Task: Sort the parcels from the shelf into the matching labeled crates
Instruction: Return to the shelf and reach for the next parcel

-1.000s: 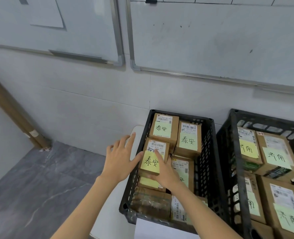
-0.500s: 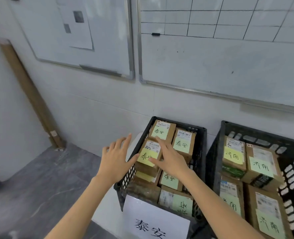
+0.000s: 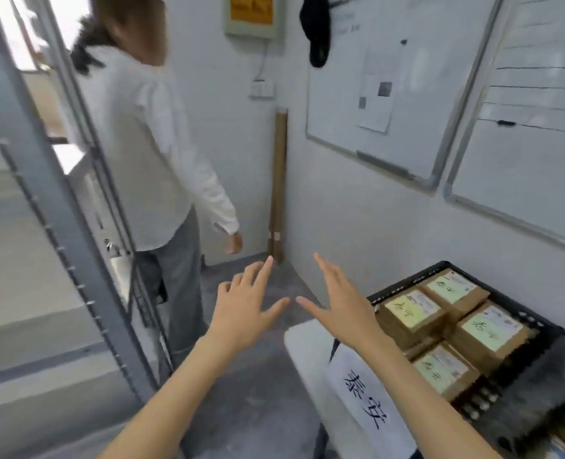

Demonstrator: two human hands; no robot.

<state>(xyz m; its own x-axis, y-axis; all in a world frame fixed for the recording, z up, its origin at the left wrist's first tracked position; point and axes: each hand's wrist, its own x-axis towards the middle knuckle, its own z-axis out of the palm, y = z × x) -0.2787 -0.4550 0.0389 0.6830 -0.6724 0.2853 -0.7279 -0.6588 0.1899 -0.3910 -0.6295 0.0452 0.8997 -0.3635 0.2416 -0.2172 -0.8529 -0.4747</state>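
Black crate (image 3: 554, 339) holds labelled parcels (image 3: 413, 313) — left hand (image 3: 241, 313) and right hand (image 3: 344, 306) spread apart, empty, beside it.

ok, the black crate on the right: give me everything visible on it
The black crate is plastic, with lattice walls and a slotted rim, seen at an angle at the lower right. It rests on a white surface and holds brown cardboard parcels packed tightly, each topped with a green or yellow handwritten note. A white paper sign hangs on its front. Neither hand touches it.

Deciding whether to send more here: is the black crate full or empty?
Nearly full: the black crate shows brown parcels with yellow-green notes packed across its visible top layer.
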